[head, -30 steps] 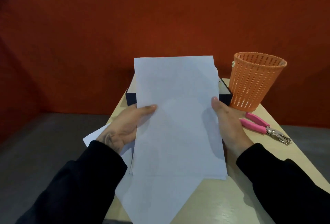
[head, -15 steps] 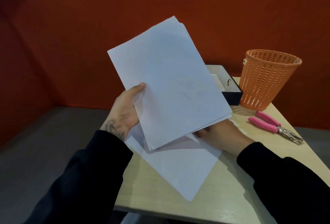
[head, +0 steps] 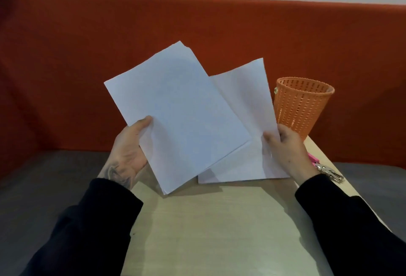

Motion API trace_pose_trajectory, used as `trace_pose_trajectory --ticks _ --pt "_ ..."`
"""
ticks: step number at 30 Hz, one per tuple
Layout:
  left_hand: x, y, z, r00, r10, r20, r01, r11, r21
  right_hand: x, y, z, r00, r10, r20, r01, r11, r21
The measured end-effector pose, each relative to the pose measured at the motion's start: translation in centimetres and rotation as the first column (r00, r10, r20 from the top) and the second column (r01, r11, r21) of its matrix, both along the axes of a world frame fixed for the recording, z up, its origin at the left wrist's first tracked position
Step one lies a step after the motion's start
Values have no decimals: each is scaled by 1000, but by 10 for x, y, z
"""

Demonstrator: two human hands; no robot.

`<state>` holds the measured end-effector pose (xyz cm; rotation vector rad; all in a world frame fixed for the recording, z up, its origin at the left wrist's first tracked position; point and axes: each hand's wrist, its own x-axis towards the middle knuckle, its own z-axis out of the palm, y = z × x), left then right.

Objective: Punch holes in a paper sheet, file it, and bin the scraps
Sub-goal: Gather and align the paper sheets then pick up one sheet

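Note:
My left hand [head: 126,154] grips a thin stack of white paper sheets [head: 175,110] by its left edge and holds it tilted above the table. My right hand [head: 290,150] pinches a single white sheet [head: 243,104] at its right edge, raised beside and partly behind the stack. The pink-handled hole punch [head: 329,171] lies on the table at the right, mostly hidden by my right wrist. An orange perforated bin [head: 301,104] stands at the table's far right. The dark box seen earlier is hidden behind the sheets.
The light wooden table [head: 208,231] runs from the sheets to the near edge. An orange upholstered bench back [head: 66,55] fills the background, with a grey seat [head: 44,176] to the left of the table.
The sheet that lay on the table is now lifted in my right hand. The stack in my left hand has stayed raised and tilted. The view has shifted up.

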<state>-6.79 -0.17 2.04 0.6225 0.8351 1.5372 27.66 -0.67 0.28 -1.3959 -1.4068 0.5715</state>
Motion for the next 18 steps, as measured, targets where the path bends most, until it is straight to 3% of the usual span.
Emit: trace_pose_trajectory --ticks 5,12,18 --pt "-1 7 -2 965 211 -153 -229 967 -112 4 -3 8 956 -108 -272 162 969 185" --pt "-2 12 -6 910 314 -272 -345 935 -78 2 -3 11 906 -53 -419 193 935 299" --pt "-5 17 -13 877 355 -324 -395 916 -67 0 3 7 850 -16 -526 183 946 268"
